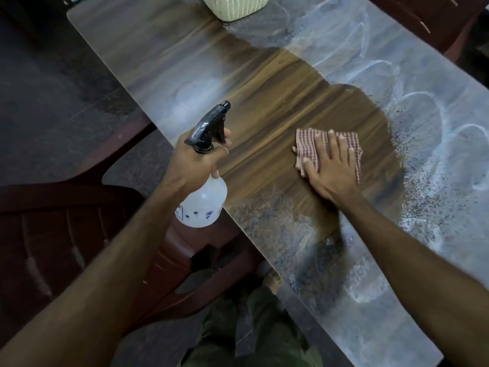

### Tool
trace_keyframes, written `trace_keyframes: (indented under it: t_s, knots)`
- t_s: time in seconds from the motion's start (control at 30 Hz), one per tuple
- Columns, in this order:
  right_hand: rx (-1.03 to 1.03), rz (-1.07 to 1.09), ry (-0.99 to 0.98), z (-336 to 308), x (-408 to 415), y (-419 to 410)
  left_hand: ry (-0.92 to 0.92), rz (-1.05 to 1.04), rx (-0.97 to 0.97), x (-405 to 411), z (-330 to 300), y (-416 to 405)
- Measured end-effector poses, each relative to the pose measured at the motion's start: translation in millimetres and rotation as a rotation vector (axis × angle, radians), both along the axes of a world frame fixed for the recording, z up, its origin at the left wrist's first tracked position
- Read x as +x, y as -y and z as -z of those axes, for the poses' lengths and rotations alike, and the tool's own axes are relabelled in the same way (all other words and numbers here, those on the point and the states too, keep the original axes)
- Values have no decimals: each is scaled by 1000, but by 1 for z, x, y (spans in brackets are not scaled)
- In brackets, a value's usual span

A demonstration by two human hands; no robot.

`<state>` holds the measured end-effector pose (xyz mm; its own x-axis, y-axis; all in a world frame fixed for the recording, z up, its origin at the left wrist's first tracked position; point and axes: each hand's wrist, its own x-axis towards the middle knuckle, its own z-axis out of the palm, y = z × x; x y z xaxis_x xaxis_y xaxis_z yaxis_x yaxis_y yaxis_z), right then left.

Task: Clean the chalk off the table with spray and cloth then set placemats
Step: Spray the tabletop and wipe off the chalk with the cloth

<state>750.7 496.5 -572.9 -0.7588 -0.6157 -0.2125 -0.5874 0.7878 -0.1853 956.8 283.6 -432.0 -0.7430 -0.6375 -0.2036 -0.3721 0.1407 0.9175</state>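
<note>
My left hand (pixel 194 161) grips the neck of a clear spray bottle (pixel 205 202) with a black trigger head, held over the table's near-left edge, one finger on the trigger. My right hand (pixel 329 165) lies flat, fingers spread, pressing a red-and-white checked cloth (pixel 307 147) onto the wooden table (pixel 264 102). Around the cloth the wood shows dark brown and wet. White chalk scribbles (pixel 412 102) and speckled spray drops cover the right side; fainter chalk haze lies at the left and near edges.
A ribbed cream pot (pixel 234 6) stands at the table's far end. Dark red plastic chairs (pixel 66 221) sit left of the table, and another chair (pixel 434 19) at the far right. My legs and a bare foot (pixel 272 282) show below the table edge.
</note>
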Motion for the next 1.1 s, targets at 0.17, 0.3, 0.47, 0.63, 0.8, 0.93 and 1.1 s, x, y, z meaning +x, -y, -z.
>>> trace_keyframes:
  t_s: [0.17,0.3,0.47,0.63,0.8,0.93,1.1]
  knots:
    - [-1,-162,-8,1,65,48,-3,-13,26,24,3,-3]
    - [-34,-319,9,1,135,9,-1,-15,37,41,1,-3]
    - [0,-242,7,-1,137,-50,19,-13,29,63,0,0]
    - [-10,0,1,-2,117,7,10,-6,28,77,0,4]
    - [-15,-115,12,0,160,71,15,31,9,80,0,3]
    - [-42,-191,2,-1,190,40,15,52,23,77,0,3]
    - [2,-92,-18,2,181,-33,24,76,37,70,-1,3]
